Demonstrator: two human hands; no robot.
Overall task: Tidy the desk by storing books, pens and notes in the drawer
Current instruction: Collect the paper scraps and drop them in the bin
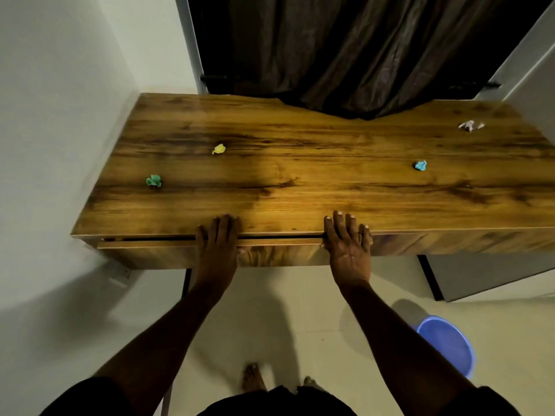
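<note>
Both flat, spread: left hand (217, 241) and right hand (348, 243) on drawer (180, 243) at desk (300, 175) front edge.

No legible text — no labels, brands, numbers, signs.

Counter (300, 175) mostly open; four crumpled paper balls (154, 181) scattered well apart; curtain (345, 70) overhangs far edge.

One wooden desk (300, 175) with one slightly open drawer (270, 253). Four crumpled paper balls: one green (153, 181), one yellow (219, 149), one blue (420, 165), one white (470, 125). Two bare hands. One blue plastic bucket (447, 345).
</note>
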